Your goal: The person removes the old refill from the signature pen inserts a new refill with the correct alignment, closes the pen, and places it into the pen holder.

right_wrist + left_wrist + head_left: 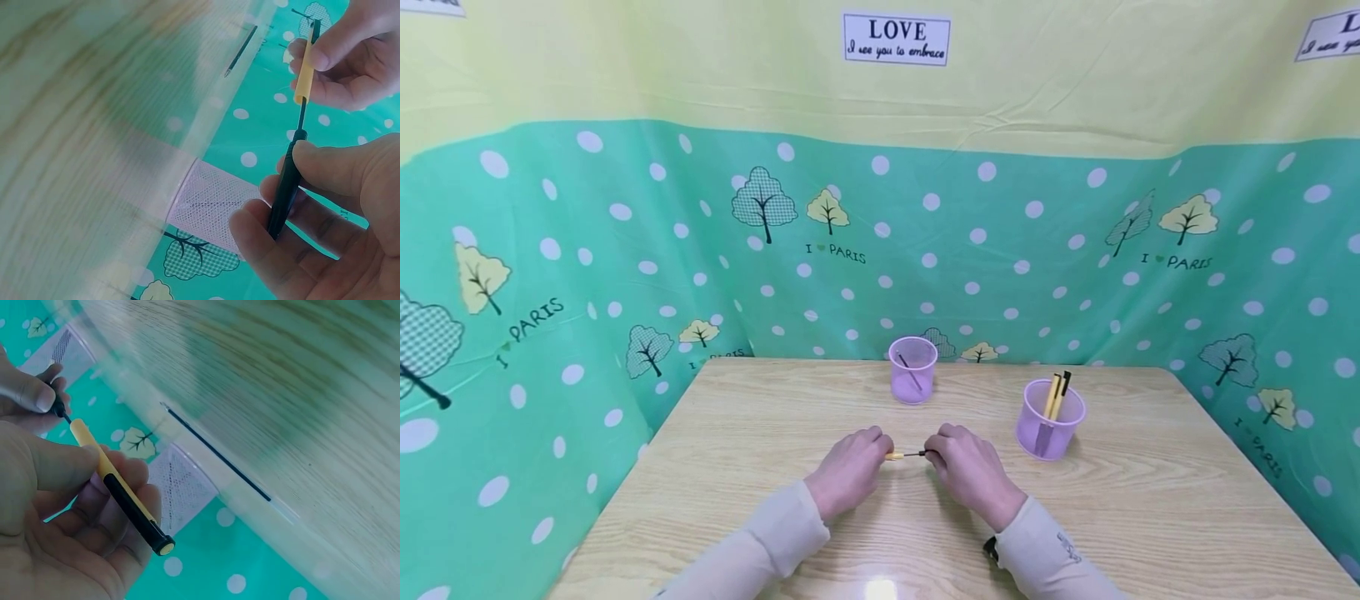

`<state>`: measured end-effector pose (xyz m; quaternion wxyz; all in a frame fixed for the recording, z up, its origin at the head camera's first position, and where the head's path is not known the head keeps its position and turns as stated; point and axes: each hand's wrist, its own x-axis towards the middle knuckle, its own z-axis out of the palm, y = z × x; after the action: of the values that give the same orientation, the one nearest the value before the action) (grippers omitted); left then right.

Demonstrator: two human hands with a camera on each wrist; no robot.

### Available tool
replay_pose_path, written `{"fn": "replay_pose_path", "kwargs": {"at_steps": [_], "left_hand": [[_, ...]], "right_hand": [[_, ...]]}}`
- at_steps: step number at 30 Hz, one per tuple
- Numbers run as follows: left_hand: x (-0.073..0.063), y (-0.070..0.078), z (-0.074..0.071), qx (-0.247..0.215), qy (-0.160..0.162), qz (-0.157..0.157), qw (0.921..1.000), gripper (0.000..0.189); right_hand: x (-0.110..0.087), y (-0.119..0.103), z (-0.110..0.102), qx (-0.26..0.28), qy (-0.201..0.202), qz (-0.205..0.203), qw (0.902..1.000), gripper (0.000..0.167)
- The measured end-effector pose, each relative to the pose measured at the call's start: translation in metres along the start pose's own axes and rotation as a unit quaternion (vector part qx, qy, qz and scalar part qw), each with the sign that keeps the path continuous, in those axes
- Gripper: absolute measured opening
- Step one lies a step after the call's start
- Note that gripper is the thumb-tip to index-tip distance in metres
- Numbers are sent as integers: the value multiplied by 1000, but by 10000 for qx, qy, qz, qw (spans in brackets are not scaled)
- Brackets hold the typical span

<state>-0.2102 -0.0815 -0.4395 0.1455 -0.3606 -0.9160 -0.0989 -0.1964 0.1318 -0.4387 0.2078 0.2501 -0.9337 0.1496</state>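
Observation:
In front of me, over the table, a pen is held in two parts. My left hand [853, 467] pinches its yellow barrel [94, 447], which has a black clip and end cap [140, 519]. My right hand [970, 471] holds the black front section [287, 187] between thumb and fingers. A thin dark refill [302, 115] spans the gap between the two parts. Its end at the yellow barrel's open mouth is hidden, so how far it reaches inside cannot be seen.
A purple mesh cup [912, 392] at the back centre holds a thin dark stick [910, 372], like a refill. Right of my right hand, a second purple cup [1030, 437] holds yellow and black pens [1055, 398]. Patterned cloth [880, 250] hangs behind the wooden table [760, 417].

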Motion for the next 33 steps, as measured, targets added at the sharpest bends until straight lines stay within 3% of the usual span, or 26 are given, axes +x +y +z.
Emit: {"fn": "replay_pose_path", "kwargs": {"at_steps": [33], "left_hand": [[7, 12, 3, 123, 179, 150, 9997, 19]], "right_hand": [[0, -1, 4, -14, -2, -112, 9999, 7]]}}
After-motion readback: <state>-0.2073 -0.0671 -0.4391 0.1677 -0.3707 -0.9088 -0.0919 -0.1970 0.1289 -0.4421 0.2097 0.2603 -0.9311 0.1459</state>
